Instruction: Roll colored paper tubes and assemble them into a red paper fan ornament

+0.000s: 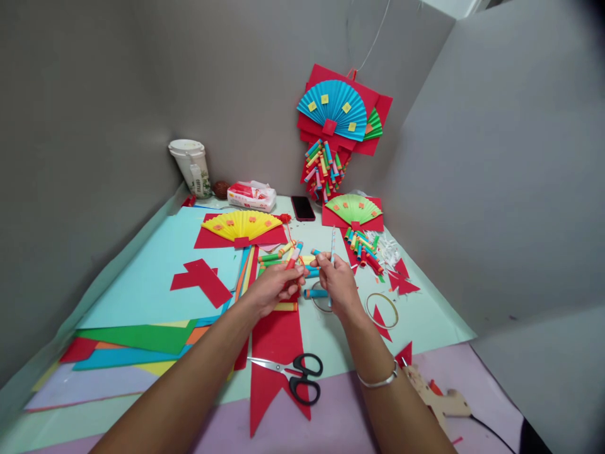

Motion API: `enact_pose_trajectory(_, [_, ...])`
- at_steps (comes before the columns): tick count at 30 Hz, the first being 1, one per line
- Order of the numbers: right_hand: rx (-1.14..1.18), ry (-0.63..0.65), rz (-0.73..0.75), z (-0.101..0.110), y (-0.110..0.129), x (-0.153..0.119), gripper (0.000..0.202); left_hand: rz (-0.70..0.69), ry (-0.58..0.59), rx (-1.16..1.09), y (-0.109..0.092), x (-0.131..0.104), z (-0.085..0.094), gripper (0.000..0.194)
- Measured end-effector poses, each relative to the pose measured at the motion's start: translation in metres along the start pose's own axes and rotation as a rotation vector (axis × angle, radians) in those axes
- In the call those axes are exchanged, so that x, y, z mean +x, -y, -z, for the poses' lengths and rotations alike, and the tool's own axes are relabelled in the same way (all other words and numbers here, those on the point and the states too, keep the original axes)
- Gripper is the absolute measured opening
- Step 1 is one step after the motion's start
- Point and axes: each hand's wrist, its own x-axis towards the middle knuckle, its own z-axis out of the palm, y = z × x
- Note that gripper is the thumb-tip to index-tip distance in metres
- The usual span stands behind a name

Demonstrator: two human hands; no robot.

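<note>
My left hand (281, 284) is closed around a red paper tube (292, 260), with a blue-tipped end showing above the fingers. A red cord runs down beside it. My right hand (338, 280) grips a thin, pale patterned stick (333, 243), perhaps a pencil, standing nearly upright. At its thumb and fingertips is the end of a small blue roll (316, 252). Several coloured paper tubes lie under and between both hands, one blue tube (316, 294) among them. A yellow folded paper fan (242, 226) on red card lies just beyond my left hand.
Black-handled scissors (302, 378) lie on a red notched strip (276, 340). A glue gun (437, 397) sits front right, a tape ring (382, 311) right. Coloured sheets (155, 277) are stacked left. Behind are a phone (302, 208), cup (191, 169) and hanging fan decoration (333, 107).
</note>
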Motion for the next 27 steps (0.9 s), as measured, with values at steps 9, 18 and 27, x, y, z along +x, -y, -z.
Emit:
enact_pose_trajectory(9, [0.010, 0.009, 0.015, 0.0003, 0.0048, -0.0014, 0.028, -0.014, -0.058, -0.063, 0.0003, 0.0009, 0.0006, 0.009])
enact_pose_trajectory(18, [-0.017, 0.045, -0.007, 0.0009, 0.0075, -0.0042, 0.026, -0.068, -0.080, -0.143, -0.0050, 0.0005, -0.0005, 0.008])
enact_pose_trajectory(27, [-0.054, 0.043, -0.031, 0.0012, 0.0040, -0.0027, 0.022, -0.153, -0.197, -0.140, -0.0068, 0.0030, 0.0049, 0.018])
